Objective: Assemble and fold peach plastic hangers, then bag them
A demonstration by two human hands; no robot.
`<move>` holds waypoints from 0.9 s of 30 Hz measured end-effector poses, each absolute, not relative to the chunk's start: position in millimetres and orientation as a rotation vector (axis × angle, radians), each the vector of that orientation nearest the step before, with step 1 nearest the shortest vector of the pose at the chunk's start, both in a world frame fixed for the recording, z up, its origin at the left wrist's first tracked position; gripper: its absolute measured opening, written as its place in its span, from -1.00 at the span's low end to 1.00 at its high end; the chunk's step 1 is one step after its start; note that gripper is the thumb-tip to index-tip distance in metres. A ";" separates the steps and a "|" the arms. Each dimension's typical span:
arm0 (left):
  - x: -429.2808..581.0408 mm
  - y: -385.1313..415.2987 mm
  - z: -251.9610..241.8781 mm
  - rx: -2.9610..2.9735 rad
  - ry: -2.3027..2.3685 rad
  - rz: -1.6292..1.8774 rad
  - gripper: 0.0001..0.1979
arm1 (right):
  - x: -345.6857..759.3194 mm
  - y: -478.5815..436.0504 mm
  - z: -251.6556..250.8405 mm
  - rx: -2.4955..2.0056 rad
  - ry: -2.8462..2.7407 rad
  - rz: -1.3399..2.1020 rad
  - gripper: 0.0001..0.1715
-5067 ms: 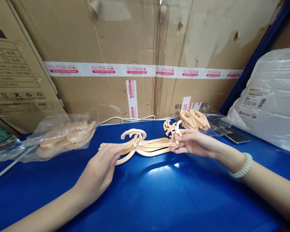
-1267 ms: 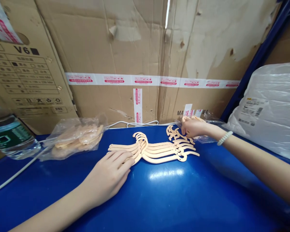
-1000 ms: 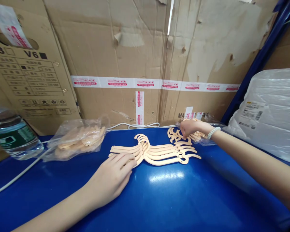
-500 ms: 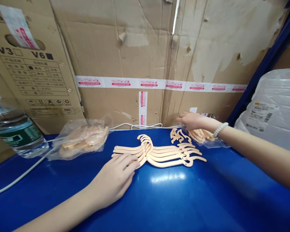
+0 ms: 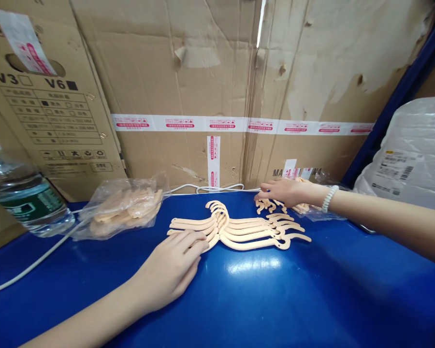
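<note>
A row of overlapping cream plastic clothes hangers (image 5: 248, 238) lies on the blue table, their hooks bunched at the middle. My left hand (image 5: 177, 263) is closed over the left arm of the front hanger, hiding that end. Farther back on the right, my right hand (image 5: 284, 192), with a beaded bracelet at the wrist, hovers just over a small heap of curved cream pieces (image 5: 264, 205). Its fingers stretch leftward and look open; no piece shows in them. Behind that wrist, more cream parts (image 5: 301, 208) lie in a clear plastic bag, partly hidden.
A clear bag of cream parts (image 5: 126, 208) lies at the left. Beside it are a water bottle (image 5: 29, 198) and a white cable (image 5: 32, 263). Cardboard boxes (image 5: 181, 159) line the back. A white wrapped bundle (image 5: 413, 150) stands at the right.
My right hand has come down and slightly left, from above the bag to over the small curved pieces. My left hand stays on the hangers.
</note>
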State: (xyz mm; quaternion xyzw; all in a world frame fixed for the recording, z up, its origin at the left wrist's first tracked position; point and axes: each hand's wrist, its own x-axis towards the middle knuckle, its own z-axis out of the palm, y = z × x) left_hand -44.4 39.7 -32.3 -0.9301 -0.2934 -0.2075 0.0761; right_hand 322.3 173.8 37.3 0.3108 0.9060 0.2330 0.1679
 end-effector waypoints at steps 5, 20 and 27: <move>-45.2 40.5 -35.1 -2.773 -0.889 -0.660 -0.72 | 328.6 171.1 36.7 0.888 2.561 0.619 -0.04; -44.7 39.5 -33.7 -2.781 -0.900 -0.667 -0.70 | 274.4 209.6 42.6 1.092 2.549 0.093 -0.46; -45.0 39.6 -34.3 -2.791 -0.937 -0.650 -0.70 | 259.6 237.7 34.5 1.331 2.471 -0.051 -0.63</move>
